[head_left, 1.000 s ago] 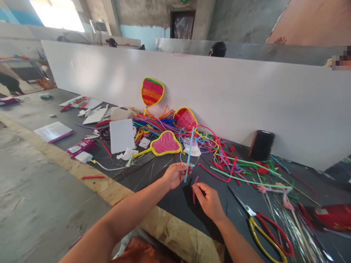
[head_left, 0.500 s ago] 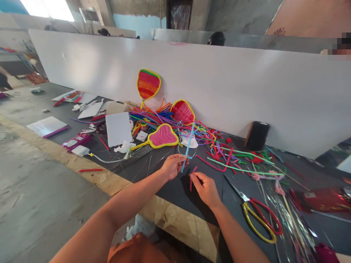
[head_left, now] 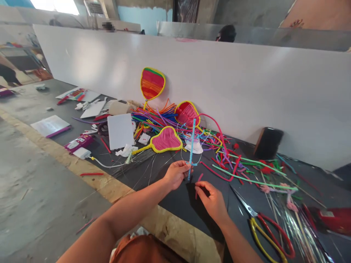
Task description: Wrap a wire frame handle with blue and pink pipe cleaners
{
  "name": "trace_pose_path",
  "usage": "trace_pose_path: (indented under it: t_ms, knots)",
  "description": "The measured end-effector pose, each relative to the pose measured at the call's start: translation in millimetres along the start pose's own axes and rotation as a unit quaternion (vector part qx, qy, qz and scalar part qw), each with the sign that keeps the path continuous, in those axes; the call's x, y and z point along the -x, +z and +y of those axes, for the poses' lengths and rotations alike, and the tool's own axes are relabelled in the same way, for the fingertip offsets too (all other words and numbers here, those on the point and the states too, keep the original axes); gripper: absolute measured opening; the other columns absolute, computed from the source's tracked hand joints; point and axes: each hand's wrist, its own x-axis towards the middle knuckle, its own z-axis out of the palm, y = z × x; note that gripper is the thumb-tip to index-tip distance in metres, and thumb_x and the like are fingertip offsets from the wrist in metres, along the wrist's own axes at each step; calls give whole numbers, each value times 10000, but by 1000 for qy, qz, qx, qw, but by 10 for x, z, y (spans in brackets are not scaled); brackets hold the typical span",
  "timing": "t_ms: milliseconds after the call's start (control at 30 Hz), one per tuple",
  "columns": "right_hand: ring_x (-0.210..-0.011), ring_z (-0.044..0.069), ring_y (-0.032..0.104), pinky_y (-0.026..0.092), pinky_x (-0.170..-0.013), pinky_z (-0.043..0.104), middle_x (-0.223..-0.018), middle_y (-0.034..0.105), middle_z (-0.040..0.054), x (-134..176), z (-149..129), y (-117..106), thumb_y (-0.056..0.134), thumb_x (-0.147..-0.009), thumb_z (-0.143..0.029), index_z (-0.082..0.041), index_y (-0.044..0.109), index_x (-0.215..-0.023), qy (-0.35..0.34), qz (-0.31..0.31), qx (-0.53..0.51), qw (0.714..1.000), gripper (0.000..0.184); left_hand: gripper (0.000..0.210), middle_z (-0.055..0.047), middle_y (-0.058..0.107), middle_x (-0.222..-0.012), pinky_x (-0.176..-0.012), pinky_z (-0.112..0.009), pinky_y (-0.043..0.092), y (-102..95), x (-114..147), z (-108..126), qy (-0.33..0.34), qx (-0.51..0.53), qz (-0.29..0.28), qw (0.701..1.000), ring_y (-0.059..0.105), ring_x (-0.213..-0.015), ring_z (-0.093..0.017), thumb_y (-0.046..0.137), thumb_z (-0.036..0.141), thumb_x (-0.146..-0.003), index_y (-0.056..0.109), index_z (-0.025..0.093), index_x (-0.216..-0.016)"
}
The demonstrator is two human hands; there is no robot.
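Observation:
Between the closed fingers of my left hand [head_left: 177, 174] stands a light blue pipe cleaner stem [head_left: 193, 140], nearly upright, with a thin wire loop [head_left: 202, 157] joined near its lower part. To the right and a little lower, my right hand [head_left: 211, 200] pinches a short pink pipe cleaner [head_left: 200, 177]. The two hands are apart, over the dark tabletop [head_left: 161, 199]. Just beyond them lies a pink fan-shaped piece with a yellow rim [head_left: 166, 139]. Scissors [head_left: 253, 213] with red and yellow handles rest to the right of my right hand.
Behind is a heap of coloured pipe cleaners [head_left: 156, 115] by a white partition [head_left: 246, 87]. A striped fan shape [head_left: 153, 84] leans there. A phone [head_left: 268, 143] stands at right, near green pipe cleaners [head_left: 246, 177]. A white card [head_left: 120, 131] and a purple box [head_left: 79, 143] are left.
The view has shifted slightly, so most things appear moved. The blue stem is more upright. Both hands keep their hold on the pipe cleaners.

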Motion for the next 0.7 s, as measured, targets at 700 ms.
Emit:
trace_pose_path:
  t_ms: [700]
  knots:
    - [-492,119,558,450,-435,226,-701,626,19,37,17,-17,498,-856,-462,-205,467,-893,93,67,-144,983,262,393,-8,621,-589,-630,-238,392,-11,12,-54,-20,-7,5,1000,578,-569,-96,873,297,-435,573,115,-614]
